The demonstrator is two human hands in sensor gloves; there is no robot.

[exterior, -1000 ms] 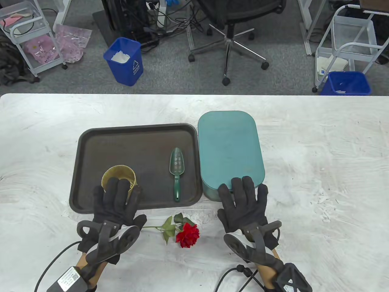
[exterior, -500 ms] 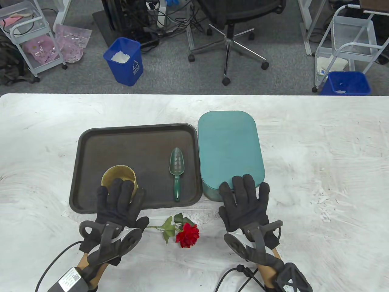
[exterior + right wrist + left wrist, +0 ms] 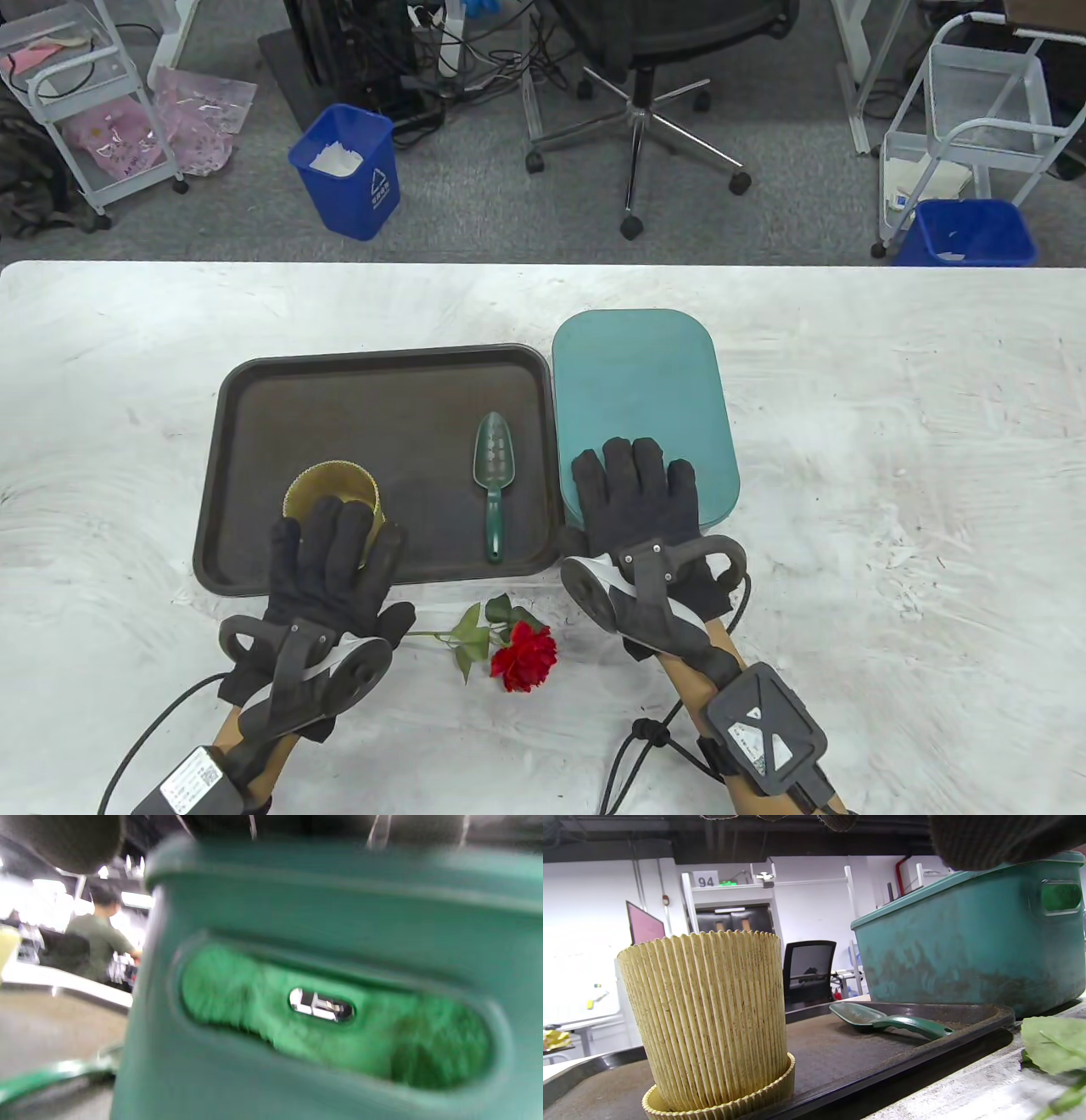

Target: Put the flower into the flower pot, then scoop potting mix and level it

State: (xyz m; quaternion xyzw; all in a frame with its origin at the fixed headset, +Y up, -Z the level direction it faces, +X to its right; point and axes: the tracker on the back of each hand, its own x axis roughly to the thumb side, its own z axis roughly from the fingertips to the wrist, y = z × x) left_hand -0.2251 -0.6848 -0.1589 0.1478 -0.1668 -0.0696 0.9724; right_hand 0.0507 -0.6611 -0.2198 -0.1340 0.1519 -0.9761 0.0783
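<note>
A ribbed yellow flower pot [image 3: 329,490] [image 3: 708,1018] stands upright in the near left of the dark tray [image 3: 382,373]. My left hand [image 3: 335,543] lies with straight fingers over the pot's near side and holds nothing. The red flower [image 3: 526,655] lies on the table in front of the tray, its stem running towards my left hand and its leaf [image 3: 1052,1043] close to that wrist. A green scoop [image 3: 495,475] [image 3: 882,1020] lies in the tray's right part. My right hand [image 3: 635,484] rests flat on the near end of the teal box's lid [image 3: 640,382].
The teal box [image 3: 967,942] [image 3: 331,1018] stands against the tray's right edge, with a handle recess in its end wall. The right wrist view is blurred. Beyond the table's far edge are a blue bin [image 3: 348,170], an office chair [image 3: 645,76] and wire carts.
My right hand has moved forward and left, from the box's near edge up onto its lid. The left hand has barely shifted. Flower, pot and scoop have not moved.
</note>
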